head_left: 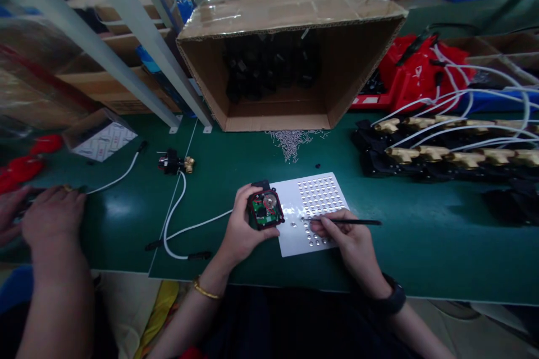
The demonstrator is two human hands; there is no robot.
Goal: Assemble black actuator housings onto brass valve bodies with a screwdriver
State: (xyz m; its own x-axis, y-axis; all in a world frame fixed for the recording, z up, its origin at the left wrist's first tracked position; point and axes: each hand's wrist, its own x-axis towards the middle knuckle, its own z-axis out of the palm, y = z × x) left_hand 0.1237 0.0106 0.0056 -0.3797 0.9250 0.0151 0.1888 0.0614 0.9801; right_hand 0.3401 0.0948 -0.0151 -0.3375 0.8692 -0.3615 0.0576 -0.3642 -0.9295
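Note:
My left hand [243,230] grips a small black housing with a green circuit board [261,214] showing inside; a white cable [197,228] trails from it to the left. Between the fingers of my right hand [346,237] is a slim black tweezers-like tool [364,222]. Its tip is over a white sheet [290,245] that carries rows of small shiny round pieces [322,193]. The sheet lies flat on the green table, partly under my right hand. Whether the tip touches a piece is too small to tell.
A big open cardboard box [278,122] with black parts stands behind a heap of small screws or pins [290,145]. Brass-fitted black units [438,154] with white cables line the right. A cabled valve unit [174,162] lies left. A co-worker's hands [53,216] are at far left.

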